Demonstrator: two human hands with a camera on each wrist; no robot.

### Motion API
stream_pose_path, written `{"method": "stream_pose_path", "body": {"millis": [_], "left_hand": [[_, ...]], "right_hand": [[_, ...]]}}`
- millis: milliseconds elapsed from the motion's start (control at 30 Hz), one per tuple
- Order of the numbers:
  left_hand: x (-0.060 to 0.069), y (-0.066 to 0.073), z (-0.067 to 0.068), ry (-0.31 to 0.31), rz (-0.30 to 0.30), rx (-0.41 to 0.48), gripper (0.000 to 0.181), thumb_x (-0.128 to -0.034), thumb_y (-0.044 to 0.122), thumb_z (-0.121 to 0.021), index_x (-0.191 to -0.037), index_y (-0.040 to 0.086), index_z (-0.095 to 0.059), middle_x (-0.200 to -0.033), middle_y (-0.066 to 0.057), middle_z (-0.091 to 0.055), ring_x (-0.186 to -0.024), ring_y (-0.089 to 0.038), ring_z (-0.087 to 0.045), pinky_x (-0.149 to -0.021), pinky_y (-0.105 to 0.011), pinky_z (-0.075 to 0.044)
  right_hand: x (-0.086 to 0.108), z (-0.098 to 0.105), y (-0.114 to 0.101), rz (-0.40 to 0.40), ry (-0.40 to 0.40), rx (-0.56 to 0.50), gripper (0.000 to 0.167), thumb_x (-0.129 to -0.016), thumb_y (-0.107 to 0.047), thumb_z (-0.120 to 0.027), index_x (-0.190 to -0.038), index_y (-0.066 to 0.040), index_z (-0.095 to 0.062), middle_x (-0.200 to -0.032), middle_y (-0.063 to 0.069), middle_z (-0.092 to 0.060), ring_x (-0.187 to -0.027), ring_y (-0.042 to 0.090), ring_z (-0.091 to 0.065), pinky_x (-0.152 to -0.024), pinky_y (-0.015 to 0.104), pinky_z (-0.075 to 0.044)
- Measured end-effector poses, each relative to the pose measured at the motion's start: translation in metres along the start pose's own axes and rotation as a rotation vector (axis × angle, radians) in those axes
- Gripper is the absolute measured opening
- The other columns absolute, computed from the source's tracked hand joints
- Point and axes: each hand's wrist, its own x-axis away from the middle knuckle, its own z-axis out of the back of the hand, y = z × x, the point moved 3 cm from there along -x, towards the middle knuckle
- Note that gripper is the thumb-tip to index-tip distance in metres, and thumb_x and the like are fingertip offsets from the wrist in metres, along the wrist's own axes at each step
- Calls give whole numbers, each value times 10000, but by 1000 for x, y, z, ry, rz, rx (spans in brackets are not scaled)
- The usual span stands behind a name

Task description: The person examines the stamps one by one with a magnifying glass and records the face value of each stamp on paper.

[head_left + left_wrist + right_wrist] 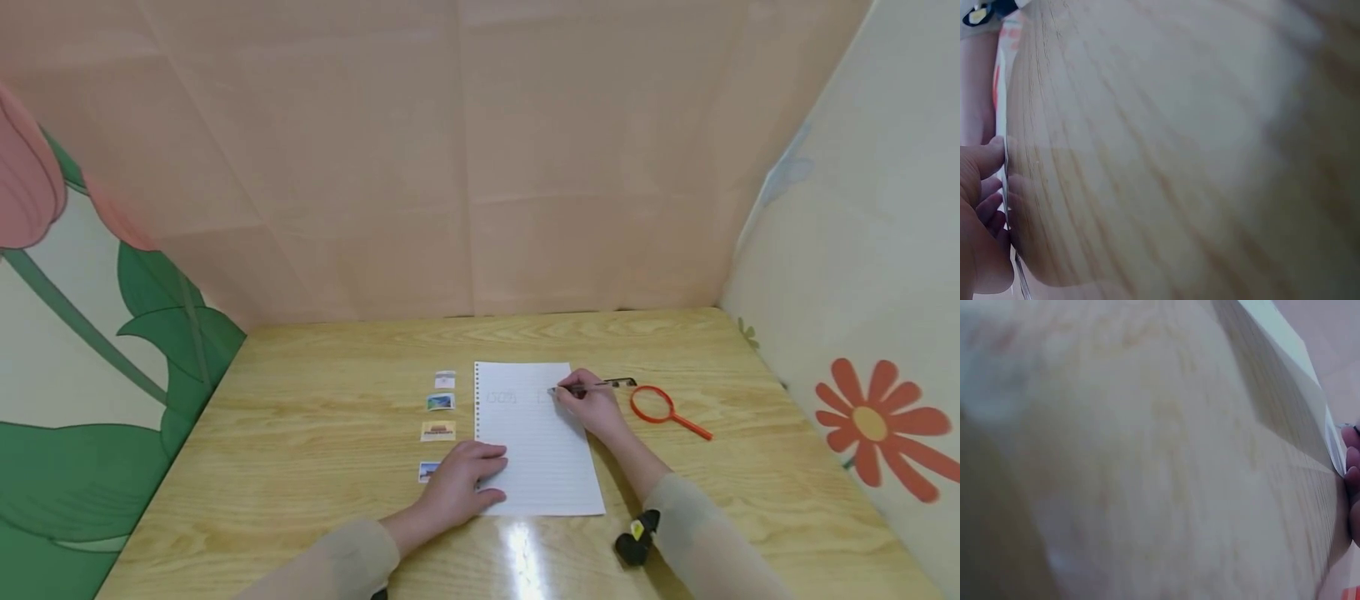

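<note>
A lined sheet of paper (536, 467) with punched holes down its left edge lies on the wooden table. My right hand (597, 410) pinches a dark pen (611, 383), its tip on the upper right part of the sheet beside faint handwriting. On the sheet's lower left edge rests my left hand (459, 483), fingers spread and holding nothing. Several small stamp-like pictures stand in a column left of the paper, among them a yellowish one (438, 431); the lowest (428, 472) is partly covered by the left hand. Both wrist views show mostly blurred tabletop, with fingers (1352, 470) at the edge.
A red magnifying glass (692, 427) lies right of the paper, near the pen's back end. The wooden table (322, 400) meets a pinkish cloth wall (360, 192) behind. Flower-patterned panels flank both sides. A black strap piece (636, 542) hangs at the right wrist.
</note>
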Motion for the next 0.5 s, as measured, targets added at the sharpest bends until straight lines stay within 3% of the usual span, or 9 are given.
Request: {"method": "stream_pose_path", "body": {"millis": [233,500], "left_hand": [[-1,0,0,-15,17,1,491,-859,307,-775,-1286,95,-661,-1393,-3,-575,-1271,-198,-500,-1114,-355,-361],[-1,1,1,-21,18,-2,490,-859,309,-775,-1286,95,-660,-1391,-7,-575,-1266,-203,-504,-1108,-362,-369]], "right_hand": [[0,-1,-1,54,19,56,65,-865,-99,-724,-898,-78,-671,-840,41,-647,-716,146,-572,-588,226,-483],[2,-1,-2,71,-29,56,61,-853,-92,-733,-881,-97,-679,-815,10,-632,-698,161,-539,-574,240,-460]]}}
